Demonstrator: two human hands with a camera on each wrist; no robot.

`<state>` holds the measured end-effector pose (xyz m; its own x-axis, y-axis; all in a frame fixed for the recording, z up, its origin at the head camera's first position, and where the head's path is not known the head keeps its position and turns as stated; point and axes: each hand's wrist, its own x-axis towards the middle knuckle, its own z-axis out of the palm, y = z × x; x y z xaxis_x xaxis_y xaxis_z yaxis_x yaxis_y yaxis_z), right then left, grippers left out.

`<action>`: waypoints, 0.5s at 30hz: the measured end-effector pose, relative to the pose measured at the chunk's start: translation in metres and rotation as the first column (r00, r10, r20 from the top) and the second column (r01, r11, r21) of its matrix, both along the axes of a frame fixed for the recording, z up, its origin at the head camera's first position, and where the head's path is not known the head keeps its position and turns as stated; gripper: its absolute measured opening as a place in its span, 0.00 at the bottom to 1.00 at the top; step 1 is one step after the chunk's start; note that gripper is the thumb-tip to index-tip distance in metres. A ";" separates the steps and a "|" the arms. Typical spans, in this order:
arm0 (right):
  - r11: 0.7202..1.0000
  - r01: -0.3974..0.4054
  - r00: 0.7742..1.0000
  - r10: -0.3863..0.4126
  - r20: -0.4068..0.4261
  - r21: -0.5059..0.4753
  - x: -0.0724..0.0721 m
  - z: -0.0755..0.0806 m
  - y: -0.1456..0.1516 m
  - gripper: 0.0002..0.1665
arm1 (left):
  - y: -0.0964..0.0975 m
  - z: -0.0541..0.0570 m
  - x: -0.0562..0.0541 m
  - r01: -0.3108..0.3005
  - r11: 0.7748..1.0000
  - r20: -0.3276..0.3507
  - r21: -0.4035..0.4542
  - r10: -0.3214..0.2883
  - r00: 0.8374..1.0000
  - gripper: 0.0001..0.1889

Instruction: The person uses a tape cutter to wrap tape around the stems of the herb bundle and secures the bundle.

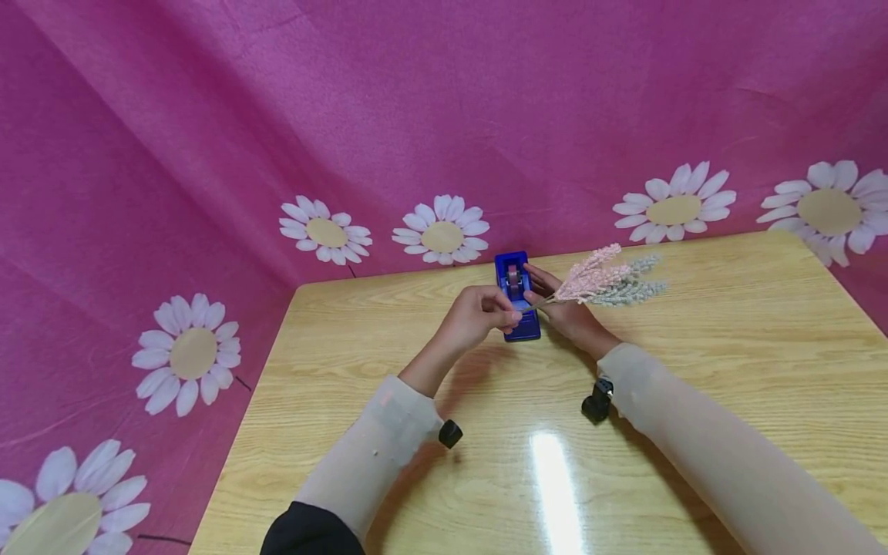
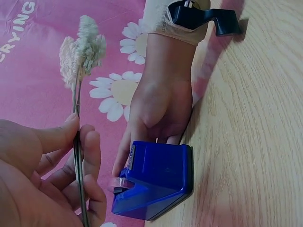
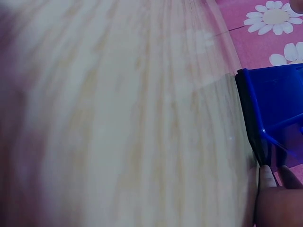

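Observation:
My left hand (image 1: pixel 479 314) pinches the thin stems of a small artificial flower sprig (image 1: pixel 593 284) between thumb and fingers. In the left wrist view the sprig (image 2: pixel 83 49) stands upright, its pink and grey-green heads above the grip. Beneath the left hand, a blue tape dispenser (image 1: pixel 522 330) with a roll of tape sits at the table's back edge. My right hand (image 1: pixel 565 312) holds the dispenser by its right side. One finger reaches along its top towards the tape roll (image 2: pixel 120 183); the dispenser's body (image 2: pixel 158 175) hides the others.
The wooden table (image 1: pixel 333 370) extends to the front and both sides. A pink cloth (image 1: pixel 444 100) with white daisies hangs directly behind it and along the left. Small black wrist cameras (image 1: pixel 597 402) are strapped over both beige sleeves.

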<state>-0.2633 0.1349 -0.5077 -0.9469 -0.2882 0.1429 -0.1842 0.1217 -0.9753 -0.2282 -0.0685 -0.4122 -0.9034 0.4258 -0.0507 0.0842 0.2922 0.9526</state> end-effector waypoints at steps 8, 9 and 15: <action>0.999 -0.004 0.999 0.005 -0.031 0.046 0.015 0.026 -0.002 0.36 | -0.002 -0.001 0.001 -0.013 1.000 0.107 -0.017 0.015 0.994 0.08; 0.999 -0.008 0.999 0.009 -0.034 0.039 0.015 0.027 -0.002 0.36 | -0.002 -0.001 0.001 -0.015 1.000 0.118 -0.017 0.017 0.993 0.08; 0.998 -0.012 0.998 0.015 -0.054 0.057 0.016 0.027 -0.001 0.36 | -0.004 -0.004 0.001 -0.030 1.000 0.130 -0.001 0.030 0.991 0.07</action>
<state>-0.2473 0.1341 -0.4811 -0.9341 -0.3100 0.1771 -0.2388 0.1737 -0.9554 -0.2272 -0.0728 -0.4161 -0.9016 0.3983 -0.1686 -0.0495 0.2922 0.9551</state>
